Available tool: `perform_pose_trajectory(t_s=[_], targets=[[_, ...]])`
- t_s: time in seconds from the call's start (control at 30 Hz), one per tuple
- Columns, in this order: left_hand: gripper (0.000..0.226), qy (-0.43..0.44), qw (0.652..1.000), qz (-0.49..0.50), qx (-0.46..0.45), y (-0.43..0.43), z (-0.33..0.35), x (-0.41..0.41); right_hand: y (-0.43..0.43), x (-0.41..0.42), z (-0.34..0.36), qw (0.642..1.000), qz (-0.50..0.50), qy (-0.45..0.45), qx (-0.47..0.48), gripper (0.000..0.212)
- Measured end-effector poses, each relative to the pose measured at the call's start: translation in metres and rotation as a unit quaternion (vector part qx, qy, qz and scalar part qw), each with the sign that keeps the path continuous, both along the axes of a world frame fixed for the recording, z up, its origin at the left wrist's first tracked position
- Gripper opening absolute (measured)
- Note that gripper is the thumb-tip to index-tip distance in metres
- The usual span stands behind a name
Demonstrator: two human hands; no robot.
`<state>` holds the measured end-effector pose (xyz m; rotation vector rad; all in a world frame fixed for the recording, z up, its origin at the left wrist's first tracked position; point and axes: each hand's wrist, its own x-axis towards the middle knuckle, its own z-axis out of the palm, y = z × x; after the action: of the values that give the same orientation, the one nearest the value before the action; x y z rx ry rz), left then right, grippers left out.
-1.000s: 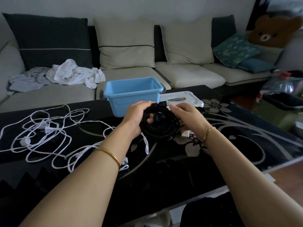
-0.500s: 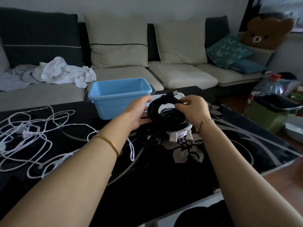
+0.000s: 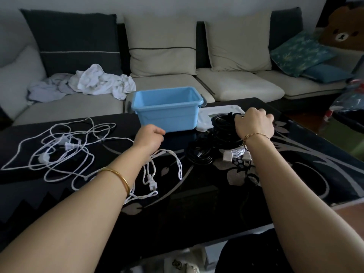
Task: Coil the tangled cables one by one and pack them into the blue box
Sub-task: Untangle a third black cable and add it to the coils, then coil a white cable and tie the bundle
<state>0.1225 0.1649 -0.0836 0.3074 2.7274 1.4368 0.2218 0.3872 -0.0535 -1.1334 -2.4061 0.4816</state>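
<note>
The empty blue box stands at the far middle of the black table. My right hand grips a coiled black cable just right of the box, resting it over a white coiled cable. A second black coil lies in front of it. My left hand hovers in front of the box with loosely curled fingers and holds nothing. Tangled white cables with plugs sprawl over the table's left side, one strand passing under my left forearm.
A white lid lies behind the black coil, next to the box. The glass table has a floral pattern. Behind it is a sofa with cushions and crumpled white cloth. A bin and bags sit far right.
My left hand has let go of the black coil and drawn back to the left. My right hand has carried the coil right and lowered it beside the lid.
</note>
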Motion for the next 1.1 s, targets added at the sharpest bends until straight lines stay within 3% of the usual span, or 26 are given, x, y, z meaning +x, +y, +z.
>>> perform_pose_trajectory(t_s=[0.1, 0.2, 0.27, 0.33, 0.47, 0.57, 0.6, 0.67, 0.77, 0.83, 0.9, 1.1], targets=[[0.023, 0.028, 0.993, 0.014, -0.117, -0.035, -0.002, 0.000, -0.007, 0.004, 0.000, 1.000, -0.013, -0.017, 0.011, 0.042], [0.025, 0.020, 0.982, 0.021, -0.186, -0.067, 0.000, 0.000, -0.024, 0.003, 0.011, 0.996, -0.020, 0.025, 0.080, 0.037], [0.021, -0.011, 0.976, -0.015, -0.216, -0.082, 0.001, 0.003, -0.048, -0.005, 0.019, 0.991, 0.047, 0.068, 0.105, 0.032], [0.018, -0.041, 0.957, -0.064, -0.278, -0.089, 0.004, 0.007, -0.082, -0.015, 0.021, 0.978, 0.178, 0.072, 0.085, 0.026], [0.063, -0.119, 0.910, -0.126, -0.377, -0.099, 0.006, 0.020, -0.156, -0.036, -0.004, 0.910, 0.406, -0.078, -0.027, 0.022], [0.035, -0.109, 0.889, -0.129, -0.425, -0.111, -0.003, 0.022, -0.182, -0.046, -0.028, 0.879, 0.421, -0.198, -0.104, 0.026], [0.023, -0.100, 0.900, -0.119, -0.407, -0.119, -0.005, 0.020, -0.187, -0.050, -0.036, 0.866, 0.416, -0.229, -0.154, 0.033], [0.021, -0.089, 0.946, -0.091, -0.299, -0.130, -0.008, 0.013, -0.190, -0.054, -0.045, 0.843, 0.418, -0.272, -0.202, 0.057], [0.026, -0.091, 0.995, 0.013, -0.036, -0.142, -0.005, 0.004, -0.194, -0.066, -0.050, 0.841, 0.441, -0.266, -0.166, 0.072], [0.024, -0.090, 0.987, 0.092, 0.097, -0.146, -0.001, 0.001, -0.191, -0.075, -0.048, 0.867, 0.436, -0.211, -0.117, 0.059], [0.021, -0.082, 0.970, 0.162, 0.161, -0.150, 0.001, -0.003, -0.183, -0.082, -0.043, 0.905, 0.398, -0.124, -0.086, 0.044], [0.037, -0.120, 0.867, 0.358, 0.325, -0.180, -0.002, -0.022, -0.154, -0.085, -0.037, 0.954, 0.242, 0.019, -0.175, 0.037]])
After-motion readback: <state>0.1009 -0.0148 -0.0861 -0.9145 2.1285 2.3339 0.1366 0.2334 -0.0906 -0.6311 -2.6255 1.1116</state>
